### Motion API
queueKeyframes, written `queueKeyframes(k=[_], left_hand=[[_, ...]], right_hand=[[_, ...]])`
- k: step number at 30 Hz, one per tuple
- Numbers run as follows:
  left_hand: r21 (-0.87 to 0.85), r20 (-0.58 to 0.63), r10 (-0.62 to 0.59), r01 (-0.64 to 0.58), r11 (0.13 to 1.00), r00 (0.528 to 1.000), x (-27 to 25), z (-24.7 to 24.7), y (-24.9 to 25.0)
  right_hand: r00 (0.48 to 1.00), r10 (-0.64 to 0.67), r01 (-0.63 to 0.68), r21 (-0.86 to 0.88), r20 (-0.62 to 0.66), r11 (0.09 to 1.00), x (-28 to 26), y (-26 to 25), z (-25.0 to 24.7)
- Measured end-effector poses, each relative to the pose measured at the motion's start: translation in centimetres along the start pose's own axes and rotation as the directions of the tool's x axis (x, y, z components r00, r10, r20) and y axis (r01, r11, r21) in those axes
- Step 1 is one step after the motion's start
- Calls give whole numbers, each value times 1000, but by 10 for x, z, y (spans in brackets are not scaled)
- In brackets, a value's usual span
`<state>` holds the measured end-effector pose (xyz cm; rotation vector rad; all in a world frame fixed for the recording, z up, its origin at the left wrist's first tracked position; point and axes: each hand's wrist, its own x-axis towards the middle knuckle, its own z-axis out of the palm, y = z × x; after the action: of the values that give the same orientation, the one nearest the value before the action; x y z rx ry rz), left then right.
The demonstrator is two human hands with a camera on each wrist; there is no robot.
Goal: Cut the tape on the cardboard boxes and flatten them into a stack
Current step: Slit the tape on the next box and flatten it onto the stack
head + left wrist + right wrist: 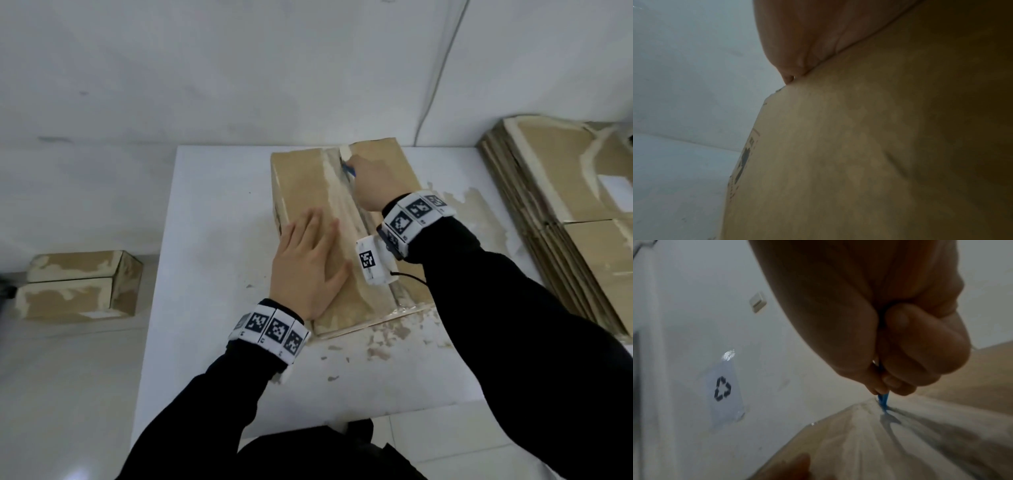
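A person in black sleeves worked on a cardboard box (308, 192) that lay on a white table (212, 240), its long taped seam (337, 192) running away from the camera. The left hand (308, 263) lay flat on the near half of the box top, fingers straight and spread, palm pressed to the cardboard just left of the seam. The right hand (375, 185) was closed around a small blue cutter (348, 170) (the wrist view showed the thumb and curled fingers pinching its handle), with the tip (884, 408) set down into the seam near the far end of the box. Worn, whitish tape covered the middle strip of the box top, and torn paper scraps clung to the table beside the box's near edge. At the right edge of the table sat a stack of flattened boxes (561, 205), lying flat and well apart from the box being worked. Two more closed boxes (80, 284) stood one on top of the other on the floor to the left of the table. Both wrists wore bands with black-and-white square markers.
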<state>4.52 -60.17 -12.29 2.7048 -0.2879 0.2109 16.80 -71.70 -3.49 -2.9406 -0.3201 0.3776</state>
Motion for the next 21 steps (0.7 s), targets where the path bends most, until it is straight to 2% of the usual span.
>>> queueKeyframes(k=[4,8,12,18,21], left_hand=[[-14,-11,-10,10,1000,1000,2,1,0],[-15,-41,-18,18,1000,999,2,3,1],[-8,-12,11,-11,1000,1000,6,4,3],[23,15,16,-16,1000,1000,5,4,3],[38,67,-15,12,999,998,8,4,4]], right_hand=[[999,21,-20,-23,47,1000,2,-8,-8],[994,25,-24,-6,104,1000,-32,9,-7],[992,90,-94,50,86,994,-56,22,13],[990,114,-123,114,86,986,-60,24,7],[981,105,-123,106,161,987,-96,22,13]])
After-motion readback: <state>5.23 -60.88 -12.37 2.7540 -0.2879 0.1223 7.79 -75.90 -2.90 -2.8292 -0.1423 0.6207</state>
